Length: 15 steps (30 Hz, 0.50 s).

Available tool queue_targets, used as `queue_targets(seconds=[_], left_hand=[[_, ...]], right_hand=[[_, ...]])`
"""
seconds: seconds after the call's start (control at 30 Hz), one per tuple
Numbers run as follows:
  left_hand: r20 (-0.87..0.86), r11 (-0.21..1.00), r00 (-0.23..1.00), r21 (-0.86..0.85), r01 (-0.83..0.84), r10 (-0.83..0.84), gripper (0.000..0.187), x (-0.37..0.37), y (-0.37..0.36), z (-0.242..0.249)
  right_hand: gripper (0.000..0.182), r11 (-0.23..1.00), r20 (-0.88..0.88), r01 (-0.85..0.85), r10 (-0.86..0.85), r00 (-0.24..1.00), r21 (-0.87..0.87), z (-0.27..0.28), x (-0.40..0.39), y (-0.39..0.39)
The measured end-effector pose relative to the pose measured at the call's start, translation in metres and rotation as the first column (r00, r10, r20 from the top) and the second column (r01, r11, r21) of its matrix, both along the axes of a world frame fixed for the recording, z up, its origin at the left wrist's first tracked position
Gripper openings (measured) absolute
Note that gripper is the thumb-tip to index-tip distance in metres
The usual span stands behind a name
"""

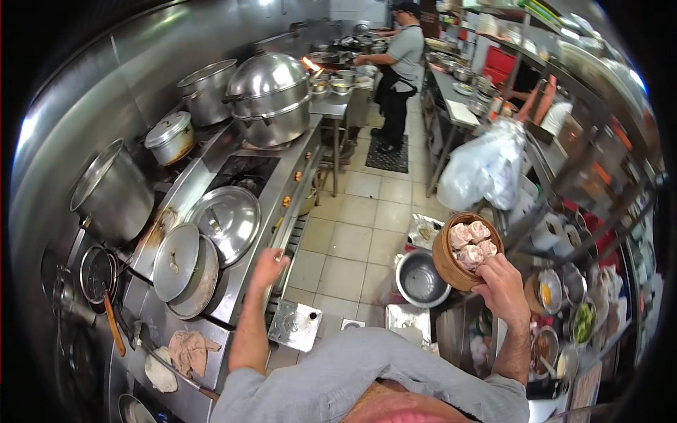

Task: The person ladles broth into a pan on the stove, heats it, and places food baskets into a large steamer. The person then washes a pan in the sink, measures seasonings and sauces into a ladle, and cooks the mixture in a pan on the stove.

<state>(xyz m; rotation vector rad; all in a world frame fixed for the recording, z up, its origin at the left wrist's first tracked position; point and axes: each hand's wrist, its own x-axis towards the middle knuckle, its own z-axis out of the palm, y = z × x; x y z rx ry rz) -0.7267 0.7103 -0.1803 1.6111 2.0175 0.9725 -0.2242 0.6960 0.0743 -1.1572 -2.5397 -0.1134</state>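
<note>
Orange knobs (297, 176) line the aisle-side edge of the range (277, 185). A pink cloth (192, 352) contacts a white cloth (161, 371) on the worktop (156, 328).

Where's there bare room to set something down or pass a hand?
Pass: over the tiled floor, between left hand and bamboo steamer.
Set down: only a narrow steel strip, between the round lid and the range's front edge; looks tight.
Crowded: right-hand counter, with bowls packed close; range top, with pots and lids.

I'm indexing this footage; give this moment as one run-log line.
right hand: holds bamboo steamer, four dumplings | left hand: near stove, contents unclear | co-worker: standing
</note>
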Motion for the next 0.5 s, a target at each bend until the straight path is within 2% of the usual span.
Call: queue_targets(seconds=[0.03, 0.07, 0.1, 0.17, 0.27, 0.5], left_hand=[[-0.016, 0.996, 0.999, 0.077, -0.045, 0.046, 0.039, -0.011, 0.013, 0.026], [0.040, 0.991, 0.995, 0.100, -0.094, 0.090, 0.037, -0.016, 0.023, 0.055], [-0.061, 0.979, 0.988, 0.158, -0.129, 0.140, 0.035, -0.023, 0.035, 0.074], [-0.097, 0.973, 0.984, 0.194, -0.127, 0.147, 0.033, -0.032, 0.059, 0.113], [-0.172, 0.966, 0.975, 0.242, -0.094, 0.138, 0.033, -0.051, 0.101, 0.145], [-0.318, 0.972, 0.943, 0.233, -0.025, 0.100, 0.033, -0.109, 0.220, 0.209]], right_hand=[[0.029, 0.999, 0.015, -0.028, 0.028, 1.000, 0.025, -0.003, -0.005, 0.023], [0.029, 0.998, 0.030, -0.053, 0.052, 0.998, 0.047, -0.006, -0.009, 0.045], [0.030, 0.996, 0.026, -0.066, 0.064, 0.998, 0.060, -0.009, -0.014, 0.065], [0.029, 0.993, -0.005, -0.105, 0.105, 0.994, 0.055, -0.014, -0.024, 0.101], [0.028, 0.989, -0.035, -0.144, 0.145, 0.989, 0.037, -0.024, -0.041, 0.150], [0.028, 0.982, -0.041, -0.190, 0.189, 0.981, -0.018, -0.051, -0.090, 0.249]])
